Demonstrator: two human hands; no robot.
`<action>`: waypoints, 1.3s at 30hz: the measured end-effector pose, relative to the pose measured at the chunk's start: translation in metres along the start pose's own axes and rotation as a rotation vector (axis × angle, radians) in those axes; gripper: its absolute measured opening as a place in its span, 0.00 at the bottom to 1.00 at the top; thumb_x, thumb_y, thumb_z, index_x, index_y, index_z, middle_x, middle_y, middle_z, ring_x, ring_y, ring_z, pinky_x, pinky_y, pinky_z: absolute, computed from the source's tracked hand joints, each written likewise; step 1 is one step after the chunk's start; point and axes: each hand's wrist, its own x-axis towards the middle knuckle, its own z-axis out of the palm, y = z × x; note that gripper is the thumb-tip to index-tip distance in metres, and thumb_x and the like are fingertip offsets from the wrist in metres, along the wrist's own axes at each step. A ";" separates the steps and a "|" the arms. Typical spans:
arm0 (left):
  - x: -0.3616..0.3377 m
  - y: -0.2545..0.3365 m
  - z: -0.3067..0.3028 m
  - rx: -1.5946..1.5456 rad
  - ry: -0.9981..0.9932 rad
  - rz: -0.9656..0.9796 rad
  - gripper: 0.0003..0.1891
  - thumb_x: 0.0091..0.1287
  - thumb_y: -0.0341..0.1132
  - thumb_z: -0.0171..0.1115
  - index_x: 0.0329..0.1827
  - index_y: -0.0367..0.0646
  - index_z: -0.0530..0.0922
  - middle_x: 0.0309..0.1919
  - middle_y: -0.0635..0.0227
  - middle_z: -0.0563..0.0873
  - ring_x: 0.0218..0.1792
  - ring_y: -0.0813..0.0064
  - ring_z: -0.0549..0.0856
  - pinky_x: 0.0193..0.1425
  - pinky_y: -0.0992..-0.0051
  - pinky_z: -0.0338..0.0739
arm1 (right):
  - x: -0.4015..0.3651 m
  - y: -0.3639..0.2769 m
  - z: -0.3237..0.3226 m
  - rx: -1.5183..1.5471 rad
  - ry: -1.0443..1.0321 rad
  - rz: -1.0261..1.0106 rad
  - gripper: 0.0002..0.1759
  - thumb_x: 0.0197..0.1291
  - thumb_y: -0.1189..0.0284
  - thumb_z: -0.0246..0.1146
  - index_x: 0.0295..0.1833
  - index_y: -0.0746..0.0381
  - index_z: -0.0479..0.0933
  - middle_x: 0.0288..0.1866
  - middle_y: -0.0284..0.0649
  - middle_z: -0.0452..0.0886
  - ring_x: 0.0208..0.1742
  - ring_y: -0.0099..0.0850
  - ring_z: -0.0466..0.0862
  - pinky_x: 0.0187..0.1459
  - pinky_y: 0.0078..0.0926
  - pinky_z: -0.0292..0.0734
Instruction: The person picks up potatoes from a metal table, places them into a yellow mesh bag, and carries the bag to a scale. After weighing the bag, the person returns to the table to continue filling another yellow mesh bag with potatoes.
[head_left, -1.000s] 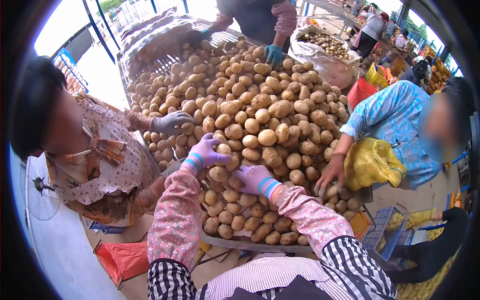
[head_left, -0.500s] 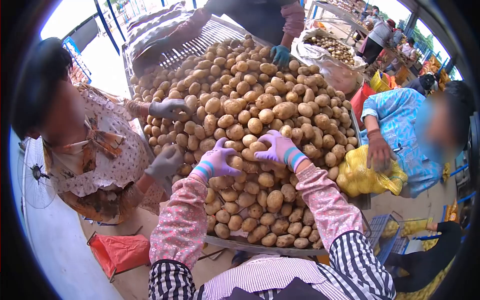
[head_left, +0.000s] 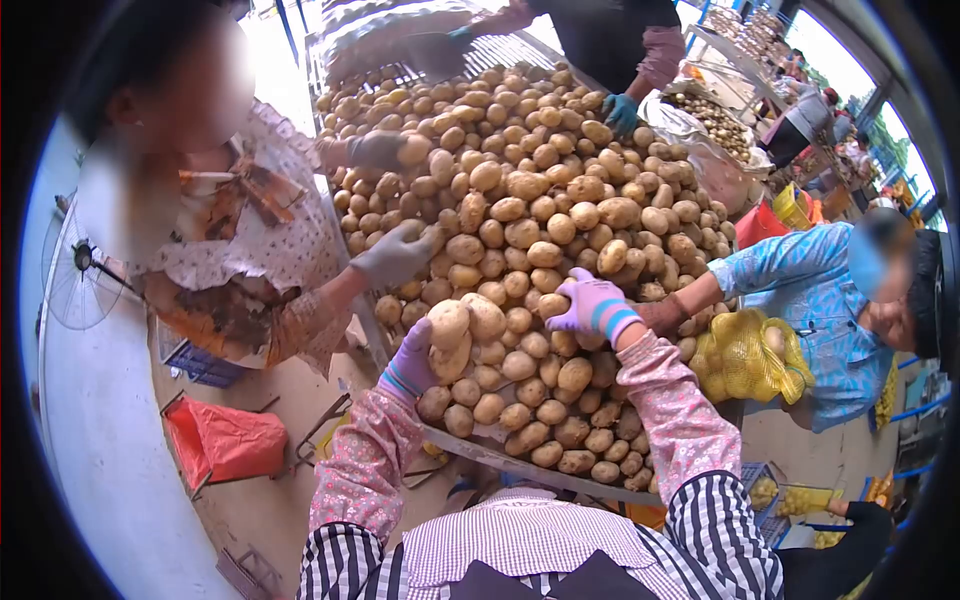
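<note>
Your left hand (head_left: 410, 362) is closed around a cluster of large potatoes (head_left: 449, 325) at the near-left part of the pile, fingers curled against their left side. Your right hand (head_left: 597, 307) is further right, fingers partly bent, fingertips at a smaller potato (head_left: 552, 306); can't tell if it's gripped or just touched. Both hands have purple gloves with blue-striped cuffs.

Potato pile (head_left: 530, 185) covers most of the metal-rimmed table (head_left: 540, 476), with slats visible at the far end. Yellow mesh bag (head_left: 738, 362) at the right edge has potatoes inside. White sack (head_left: 690, 140), far right, is open and full of potatoes. Blue crate (head_left: 762, 482) on the near-right floor sits by yellow mesh bags. Red bag (head_left: 228, 440) hangs on a frame, left floor; another blue crate (head_left: 207, 364) sits just beyond it.

Worker on the left has two grey gloves at the pile, the far one (head_left: 376, 151) holding a potato. Teal glove (head_left: 621, 114) rests at the far right. Right-side worker's bare hand (head_left: 662, 316) is just beside your right hand, partly hidden.
</note>
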 end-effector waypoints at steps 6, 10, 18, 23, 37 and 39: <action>-0.172 -0.017 -0.045 -0.176 0.061 0.061 0.43 0.65 0.70 0.66 0.74 0.48 0.72 0.59 0.51 0.83 0.51 0.51 0.87 0.52 0.49 0.88 | -0.007 -0.019 -0.007 -0.149 -0.064 0.090 0.43 0.50 0.36 0.73 0.67 0.50 0.83 0.71 0.49 0.75 0.70 0.48 0.80 0.71 0.44 0.76; -0.288 -0.043 -0.106 -0.293 0.361 0.161 0.41 0.65 0.71 0.65 0.72 0.50 0.75 0.52 0.57 0.88 0.48 0.56 0.90 0.44 0.55 0.89 | -0.009 -0.027 -0.007 -0.191 -0.071 0.086 0.41 0.50 0.40 0.73 0.67 0.51 0.83 0.71 0.49 0.76 0.70 0.47 0.80 0.72 0.42 0.75; -0.374 -0.076 -0.177 -0.550 0.666 0.321 0.37 0.62 0.68 0.72 0.65 0.53 0.80 0.53 0.60 0.89 0.48 0.56 0.90 0.41 0.54 0.89 | -0.006 -0.035 0.025 0.347 0.010 -0.142 0.45 0.48 0.45 0.79 0.65 0.65 0.82 0.61 0.47 0.86 0.62 0.40 0.86 0.66 0.35 0.79; -0.344 -0.082 -0.193 -0.562 0.779 0.237 0.34 0.62 0.63 0.76 0.63 0.51 0.81 0.54 0.62 0.89 0.48 0.58 0.89 0.45 0.55 0.89 | -0.044 -0.184 0.044 0.944 -0.345 -0.419 0.36 0.59 0.58 0.78 0.66 0.69 0.79 0.57 0.39 0.89 0.56 0.25 0.86 0.61 0.27 0.81; -0.328 -0.087 -0.193 -0.074 1.231 0.031 0.26 0.72 0.51 0.67 0.69 0.52 0.77 0.69 0.61 0.76 0.56 0.54 0.86 0.51 0.54 0.86 | -0.014 -0.305 0.248 1.111 -0.353 -0.286 0.37 0.68 0.54 0.70 0.74 0.65 0.74 0.61 0.48 0.86 0.60 0.31 0.85 0.62 0.30 0.80; -0.323 -0.079 -0.172 0.141 1.218 -0.074 0.23 0.74 0.48 0.65 0.67 0.48 0.78 0.63 0.61 0.82 0.53 0.59 0.88 0.49 0.61 0.87 | -0.037 -0.279 0.238 1.339 -0.504 -0.321 0.30 0.74 0.57 0.65 0.72 0.65 0.75 0.60 0.46 0.86 0.61 0.30 0.84 0.62 0.30 0.80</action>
